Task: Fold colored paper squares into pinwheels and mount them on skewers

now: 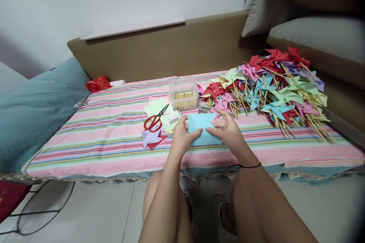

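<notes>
The striped cloth [99, 125] covers the wide seat and shows slight ripples, so anything flattened on it might not lie quite true. At its right side the heap of pinwheels [281, 97] sprawls in an overlapping tangle, sticks jutting toward the near edge; a knock from the right forearm could bend blades or send a few sliding. Beyond the hands stands the open clear box [182, 85] of thin sticks, which would spill if nudged over. Nearer lies the main risk: the light-blue paper [201, 121], held in front of the person, just this side of the box. The left hand [182, 133] pinches its left part, thumb on the face and fingers behind; the right hand [228, 131] grips the other side likewise, its index finger raised by the upper corner. Uneven thumb pressure — or a slip between two thumbs set so close — could crease it off line or tear it. The scissors [159, 115] lie partly spread on loose sheets, blades pointing toward the box, and a careless reach might nick a finger. Beneath their handles, the lilac cut piece [151, 138] could get crumpled.
</notes>
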Tool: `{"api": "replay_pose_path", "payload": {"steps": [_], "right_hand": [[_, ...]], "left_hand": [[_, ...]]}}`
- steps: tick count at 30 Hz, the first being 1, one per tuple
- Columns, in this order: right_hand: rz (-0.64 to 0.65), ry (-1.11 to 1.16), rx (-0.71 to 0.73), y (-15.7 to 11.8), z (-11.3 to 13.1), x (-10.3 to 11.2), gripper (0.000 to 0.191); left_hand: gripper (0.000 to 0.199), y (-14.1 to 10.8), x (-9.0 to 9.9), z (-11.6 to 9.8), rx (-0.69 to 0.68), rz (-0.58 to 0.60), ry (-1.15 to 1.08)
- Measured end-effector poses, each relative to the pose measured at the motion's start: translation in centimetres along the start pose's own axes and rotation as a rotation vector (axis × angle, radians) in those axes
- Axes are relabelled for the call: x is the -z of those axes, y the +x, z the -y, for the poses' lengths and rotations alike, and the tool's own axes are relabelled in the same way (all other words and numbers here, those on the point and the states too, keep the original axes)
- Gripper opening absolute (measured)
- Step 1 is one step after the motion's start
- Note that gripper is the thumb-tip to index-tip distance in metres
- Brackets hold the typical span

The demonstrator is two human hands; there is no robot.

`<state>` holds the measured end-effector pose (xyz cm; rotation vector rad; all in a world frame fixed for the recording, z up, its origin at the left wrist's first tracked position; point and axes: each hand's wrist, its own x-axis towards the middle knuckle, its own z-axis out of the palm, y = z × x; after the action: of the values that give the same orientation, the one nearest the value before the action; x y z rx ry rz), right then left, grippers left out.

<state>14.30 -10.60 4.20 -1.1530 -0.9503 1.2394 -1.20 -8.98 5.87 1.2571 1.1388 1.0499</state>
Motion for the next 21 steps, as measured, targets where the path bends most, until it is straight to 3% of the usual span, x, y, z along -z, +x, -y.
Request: {"api": "replay_pose_path", "payload": {"steps": [6,12,18,21], "right_hand": [[-0.035,0.004,-0.019,0.1,0.0,0.0,0.091],[-0.048,-0.018,-0.032,0.3,-0.8,0.2,0.083],[-0.035,-0.032,-0.032,0.5,-1.4,0.2,0.085],[-0.038,-0.021,-0.039,0.5,-1.4,0.2,0.086]], "left_hand": [[0.033,0.4,0.1,0.2,-0.038,-0.036,-0.165],[0.017,0.4,0.4,0.1,-0.080,-0.043,-0.144],[0.011,0.1,0.1,-0.6,-0.088,-0.065,-0.168],[0.021,0.2,-0.1,-0.7,-0.055,-0.069,-0.175]]}}
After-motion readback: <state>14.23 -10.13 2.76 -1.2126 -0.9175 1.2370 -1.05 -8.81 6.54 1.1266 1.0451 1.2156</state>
